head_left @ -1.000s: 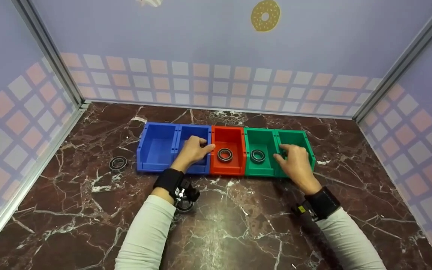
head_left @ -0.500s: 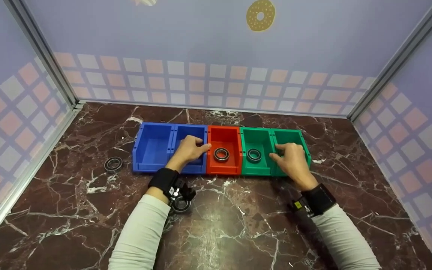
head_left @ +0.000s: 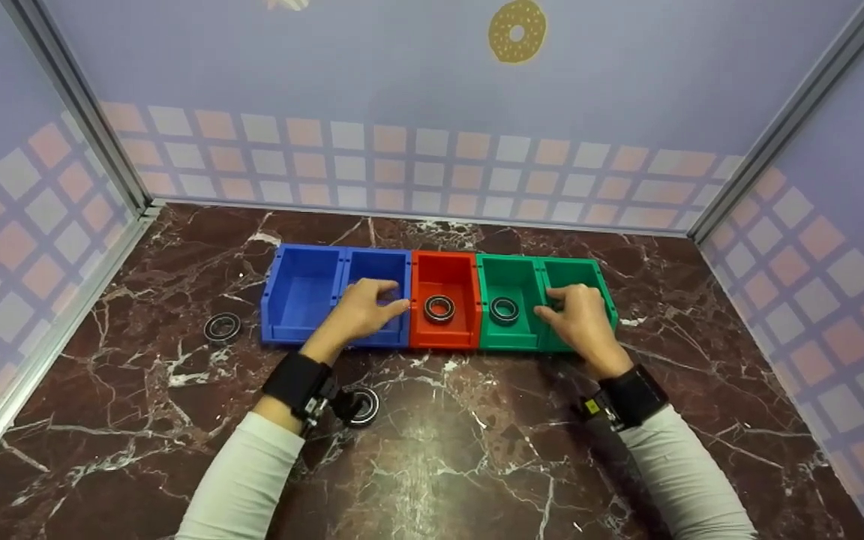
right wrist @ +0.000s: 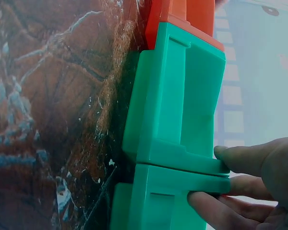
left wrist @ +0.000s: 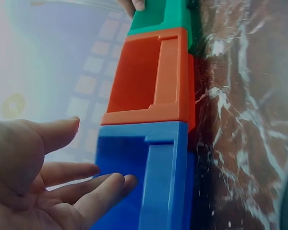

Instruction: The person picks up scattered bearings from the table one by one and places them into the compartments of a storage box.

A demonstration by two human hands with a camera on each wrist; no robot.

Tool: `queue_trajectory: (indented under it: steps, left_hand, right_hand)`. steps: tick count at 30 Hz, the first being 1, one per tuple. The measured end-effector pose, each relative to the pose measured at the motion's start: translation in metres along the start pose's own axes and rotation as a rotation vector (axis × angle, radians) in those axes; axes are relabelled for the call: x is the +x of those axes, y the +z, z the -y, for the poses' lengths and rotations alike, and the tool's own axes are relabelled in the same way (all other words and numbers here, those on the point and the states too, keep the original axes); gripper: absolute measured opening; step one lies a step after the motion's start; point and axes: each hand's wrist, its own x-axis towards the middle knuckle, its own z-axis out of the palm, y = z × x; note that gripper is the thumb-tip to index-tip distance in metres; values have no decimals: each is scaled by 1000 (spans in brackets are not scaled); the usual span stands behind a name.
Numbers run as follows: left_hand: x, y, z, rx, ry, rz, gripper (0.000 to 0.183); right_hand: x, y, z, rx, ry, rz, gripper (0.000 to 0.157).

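A row of joined bins crosses the table: two blue bins (head_left: 304, 296), a red bin (head_left: 443, 337), a left green bin (head_left: 511, 341) and a right green bin (head_left: 571, 270). My left hand (head_left: 361, 309) hovers over the right-hand blue bin, fingers spread and holding nothing, as the left wrist view also shows. My right hand (head_left: 582, 319) straddles the wall between the green bins, thumb on one side and fingers on the other, pinching it. One ball bearing (head_left: 439, 319) lies in the red bin, another bearing (head_left: 505, 320) in the left green bin. My hand hides much of the right green bin.
A loose bearing (head_left: 222, 337) lies on the marbled table (head_left: 477, 465) left of the bins. Another bearing (head_left: 372, 406) lies in front of them, partly behind my left wrist camera. Patterned panels (head_left: 432, 90) enclose the back and sides.
My left hand has let go of the wall between the blue and red bins and drawn back to the left, its fingers opening. The right hand stays at the green bins' wall.
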Motion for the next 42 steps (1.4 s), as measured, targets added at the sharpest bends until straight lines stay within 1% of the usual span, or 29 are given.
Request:
queue_trajectory:
  steps: [5, 8, 10, 16, 20, 23, 28, 30, 33, 35, 38, 42]
  left_hand:
    - [-22, -6, -1, 9, 50, 18, 56]
    - [-36, -9, -3, 25, 82, 24, 56]
    - [-45, -10, -3, 60, 100, 22, 56]
    - [-71, -8, -1, 166, 127, 70, 59]
    - [-84, -4, 1, 249, 195, 86, 59]
    - [-91, -1, 3, 297, 246, 114, 57]
    - [-100, 2, 7, 373, 282, 209, 57]
    - [-103, 3, 9, 399, 306, 232, 56]
    - [-107, 7, 13, 438, 370, 240, 53]
    - [-111, 10, 14, 469, 400, 246, 52]
    - [-114, 13, 16, 510, 435, 245, 52]
    - [-117, 15, 18, 545, 457, 243, 53]
  right_hand:
    - [-1, 0, -1, -15, -10, 2, 41]
    - [-2, 0, -1, -22, -2, 21, 42]
    - [-3, 0, -2, -19, 5, 28, 42]
    - [-2, -1, -3, 0, -2, 8, 42]
    - [-1, 0, -3, 2, -3, 6, 42]
    - [-2, 0, -3, -5, -6, -1, 42]
    - [-2, 0, -3, -10, -5, -6, 42]
    - [-2, 1, -3, -8, -2, 0, 42]
    - [-3, 2, -2, -7, 1, 2, 43]
    - [-3, 2, -2, -13, -6, -3, 42]
    - [-4, 1, -2, -10, -26, 1, 43]
    - [-5, 2, -2, -16, -42, -7, 43]
